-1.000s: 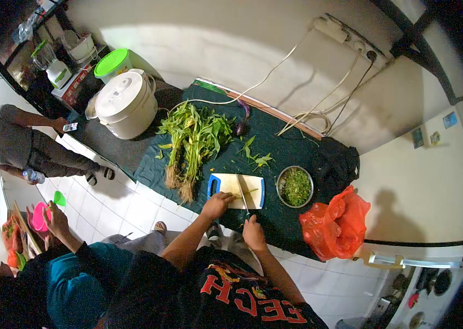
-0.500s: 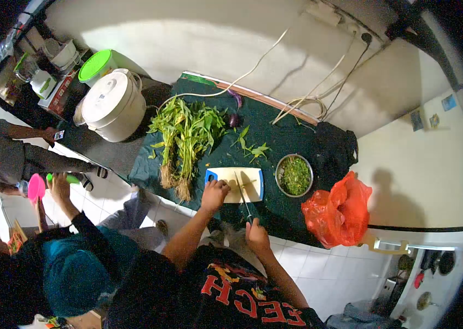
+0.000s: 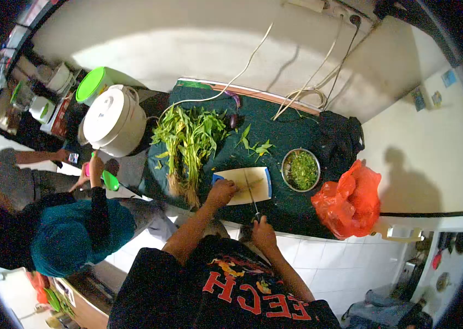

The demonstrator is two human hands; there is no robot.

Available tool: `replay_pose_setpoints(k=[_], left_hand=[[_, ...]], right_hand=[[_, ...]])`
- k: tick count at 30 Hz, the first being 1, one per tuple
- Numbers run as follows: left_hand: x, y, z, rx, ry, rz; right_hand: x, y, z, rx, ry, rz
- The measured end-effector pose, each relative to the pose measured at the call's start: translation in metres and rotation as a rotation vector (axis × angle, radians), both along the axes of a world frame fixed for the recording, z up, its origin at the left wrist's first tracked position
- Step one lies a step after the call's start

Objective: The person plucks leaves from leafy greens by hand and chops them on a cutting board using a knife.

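My right hand (image 3: pixel 264 232) is closed round the dark handle of a knife (image 3: pixel 251 191), whose blade lies across a white and blue cutting board (image 3: pixel 264 183). On the board's left part rests my left hand (image 3: pixel 223 193), its fingers bent together; what they press or hold is too small to name. To the left lies a bunch of leafy greens (image 3: pixel 190 137) with roots towards me. A metal bowl (image 3: pixel 301 170) of chopped greens stands right of the board. Loose leaves (image 3: pixel 254 147) and a purple eggplant (image 3: pixel 233 119) lie beyond it.
A red plastic bag (image 3: pixel 349 200) sits at the table's right edge, near a dark cloth bag (image 3: pixel 341 137). A white rice cooker (image 3: pixel 114 120) stands back left. Two people are at the left; the nearer, in teal (image 3: pixel 67 236), holds green and pink items.
The view has shifted. My left hand has opened a little and closed again at the board, while the knife stays on it. The person in teal has moved towards the counter with the green and pink items.
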State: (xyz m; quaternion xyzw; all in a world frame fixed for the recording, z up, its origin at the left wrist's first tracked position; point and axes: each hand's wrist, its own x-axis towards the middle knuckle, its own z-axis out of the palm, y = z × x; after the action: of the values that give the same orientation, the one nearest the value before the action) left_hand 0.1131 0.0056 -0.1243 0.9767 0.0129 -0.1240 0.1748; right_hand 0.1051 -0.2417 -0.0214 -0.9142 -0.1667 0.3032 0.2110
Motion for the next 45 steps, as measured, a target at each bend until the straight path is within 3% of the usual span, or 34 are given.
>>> replay_pose_setpoints(k=[2,3,5,6,9,11,14,15,17,20,24,26,30,32,39,41,45], left_hand=[[-0.001,0.008,-0.006,-0.037,-0.293,-0.104],[0.000,0.011,-0.004,-0.044,-0.286,-0.130],[0.007,0.017,0.010,-0.073,-0.112,-0.146],[0.009,0.019,0.022,-0.079,-0.110,-0.172],[0.011,0.028,0.032,-0.379,0.185,-0.037],[0.009,0.033,0.017,-0.128,-0.132,-0.303],[0.002,0.037,0.020,-0.340,-0.341,-0.332],[0.001,0.037,0.010,-0.346,-0.335,-0.355],[0.002,0.036,-0.014,-0.284,-0.206,-0.355],[0.000,0.038,0.052,-0.338,-0.133,-0.275],[0.002,0.040,0.003,-0.367,-0.225,-0.274],[0.003,0.041,-0.010,-0.484,-0.178,-0.134],[0.003,0.046,-0.004,-0.391,-0.240,-0.213],[0.011,0.045,-0.006,-0.330,-0.088,-0.225],[0.013,0.052,0.015,-0.356,-0.050,-0.268],[0.012,0.057,0.020,-0.338,-0.181,-0.282],[0.023,0.068,0.005,-0.297,-0.176,-0.405]], right_hand=[[-0.012,0.003,0.010,0.092,-0.277,0.154],[-0.016,0.005,0.006,0.086,-0.271,0.128],[-0.023,0.014,-0.010,-0.045,-0.098,0.099],[-0.029,0.024,-0.015,-0.084,-0.004,-0.098],[-0.047,0.042,-0.015,-0.051,0.003,-0.193],[-0.055,0.051,-0.010,-0.066,-0.014,-0.186],[-0.061,0.070,0.026,-0.069,-0.001,-0.184],[-0.064,0.074,0.035,-0.054,0.026,-0.191],[-0.076,0.071,0.003,-0.074,0.034,-0.263],[-0.087,0.069,-0.011,-0.070,-0.026,-0.257],[-0.092,0.070,0.002,0.049,-0.175,-0.206],[-0.093,0.073,-0.003,0.021,-0.212,-0.187],[-0.097,0.082,0.007,-0.032,-0.208,-0.210],[-0.097,0.088,0.014,-0.010,-0.180,-0.254],[-0.099,0.115,0.010,-0.027,-0.080,-0.406],[-0.104,0.122,0.005,-0.034,-0.100,-0.430],[-0.113,0.136,-0.012,-0.021,-0.087,-0.564]])
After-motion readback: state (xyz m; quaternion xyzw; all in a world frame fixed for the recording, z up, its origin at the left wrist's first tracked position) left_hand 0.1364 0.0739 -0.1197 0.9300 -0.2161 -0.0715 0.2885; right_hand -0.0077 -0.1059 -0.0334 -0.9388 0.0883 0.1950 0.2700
